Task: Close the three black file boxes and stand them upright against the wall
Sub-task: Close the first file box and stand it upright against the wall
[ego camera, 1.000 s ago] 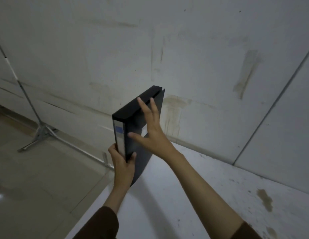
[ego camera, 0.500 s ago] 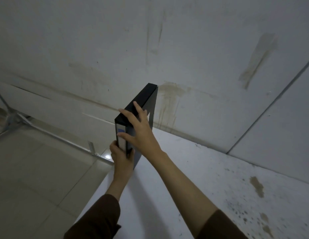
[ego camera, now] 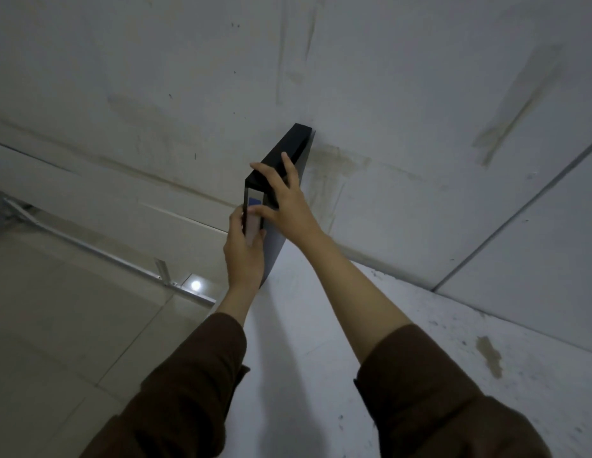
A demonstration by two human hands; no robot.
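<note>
Since 1 s ago the black file box (ego camera: 281, 166) has been pushed toward 12 o'clock until its far end meets the wall (ego camera: 387, 77); it looks closed and upright at the table's (ego camera: 321, 358) left edge; long axis 6 to 12, labelled spine facing 6; left hand (ego camera: 243, 256) clamped on the spine, right hand (ego camera: 288, 201) spread over the top edge; placement looks nearly done, 1 of 3

Closed black file box (ego camera: 289, 150) upright, far end against the wall (ego camera: 387, 94)
</note>
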